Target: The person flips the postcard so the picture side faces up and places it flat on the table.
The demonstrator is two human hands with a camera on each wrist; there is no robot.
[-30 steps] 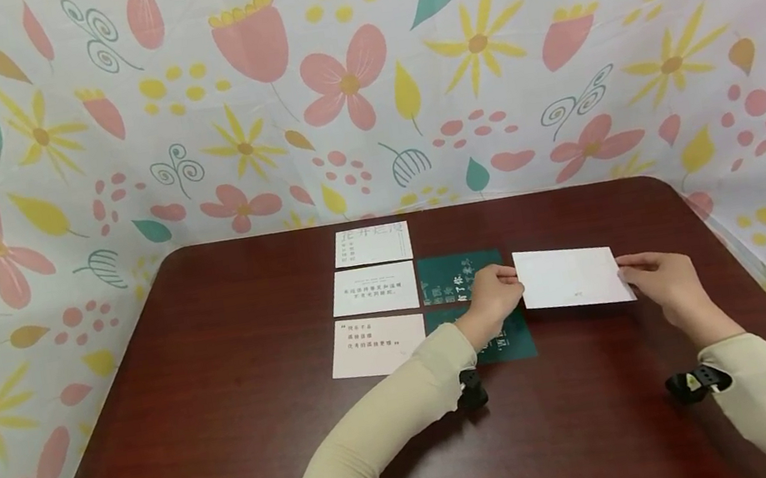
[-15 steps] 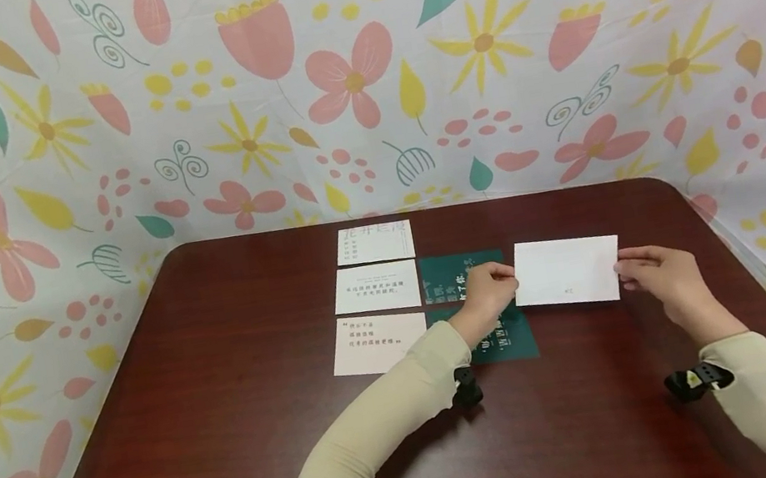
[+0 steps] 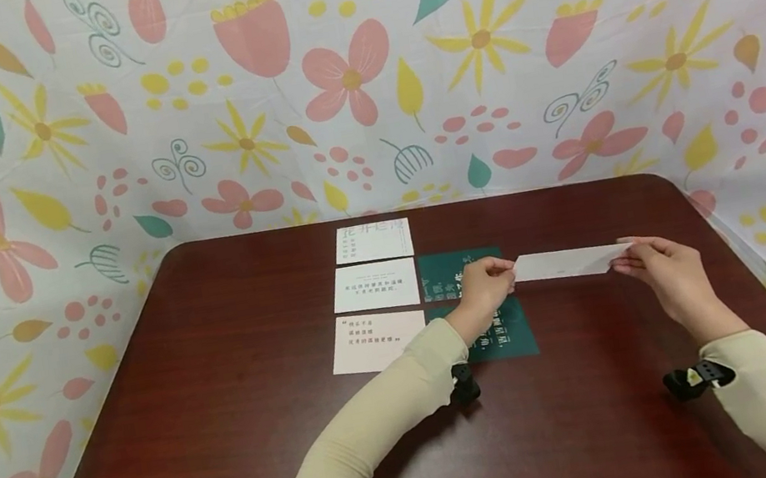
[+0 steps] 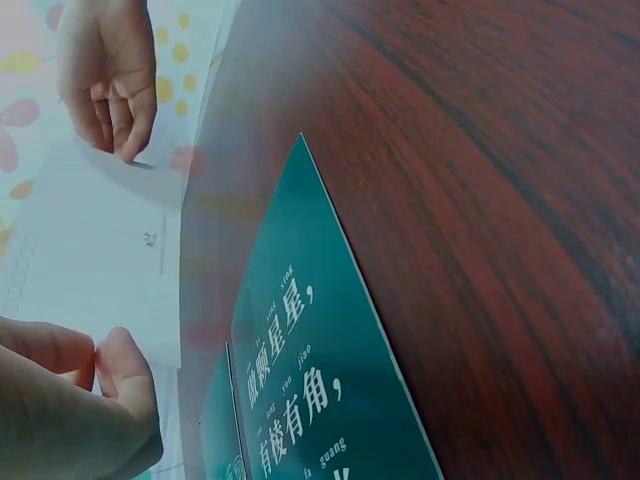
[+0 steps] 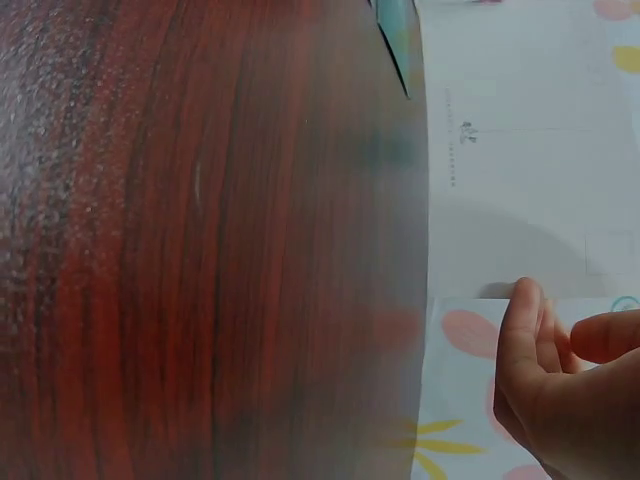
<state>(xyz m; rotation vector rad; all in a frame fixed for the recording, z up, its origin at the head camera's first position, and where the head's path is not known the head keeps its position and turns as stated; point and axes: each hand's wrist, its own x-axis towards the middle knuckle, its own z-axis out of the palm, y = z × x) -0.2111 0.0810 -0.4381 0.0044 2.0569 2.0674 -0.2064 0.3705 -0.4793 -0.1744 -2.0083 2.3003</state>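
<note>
A white postcard (image 3: 569, 263) is held up between both hands, tilted so the head view sees it as a narrow strip. My left hand (image 3: 485, 294) pinches its left end between thumb and fingers. At the other end, my right hand (image 3: 662, 272) grips it with curled fingers. Small print and faint lines show on the postcard (image 5: 520, 150) in the right wrist view. Partly hidden behind my left hand lies a dark green card (image 3: 441, 276) with white writing. A second dark green card (image 4: 305, 330) lies nearer, below the left wrist.
Three pale cards form a column left of the green ones: a far card (image 3: 372, 242), a middle card (image 3: 374, 287) and a near pinkish card (image 3: 373, 344). All rest on the dark red-brown wooden table (image 3: 196, 439). A flower-patterned cloth (image 3: 369, 157) hangs behind it.
The postcard has tipped from facing the head camera, its white face fully seen, to almost edge-on. My right hand has turned with it; the left stays nearly in place.
</note>
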